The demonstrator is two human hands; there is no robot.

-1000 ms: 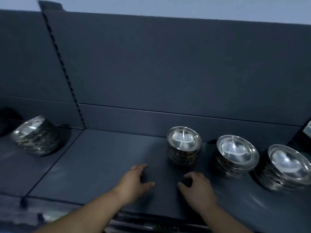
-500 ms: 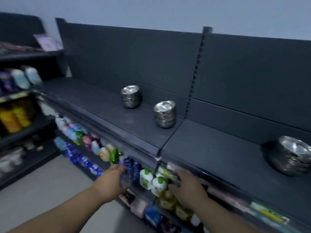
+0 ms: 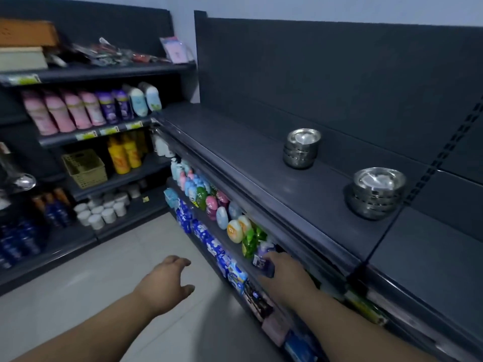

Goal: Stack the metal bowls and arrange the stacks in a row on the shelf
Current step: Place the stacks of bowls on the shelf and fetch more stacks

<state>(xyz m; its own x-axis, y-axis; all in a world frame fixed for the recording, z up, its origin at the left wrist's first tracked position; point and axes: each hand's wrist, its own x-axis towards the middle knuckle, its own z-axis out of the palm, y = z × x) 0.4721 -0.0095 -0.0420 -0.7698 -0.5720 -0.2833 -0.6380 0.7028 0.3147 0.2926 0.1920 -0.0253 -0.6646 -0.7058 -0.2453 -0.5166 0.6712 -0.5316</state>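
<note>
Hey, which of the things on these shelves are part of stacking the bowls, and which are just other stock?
For the job: near bowl stack; far bowl stack; dark top shelf under them.
Not part of it: pink bottles; yellow bottles; woven basket; white tubs; blue packs.

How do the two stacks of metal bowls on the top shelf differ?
The left stack stands farther off; the right stack sits nearer, beside the slotted post. The left stack looks narrower, the right stack wider. Both are shiny, upright, rims up.
</note>
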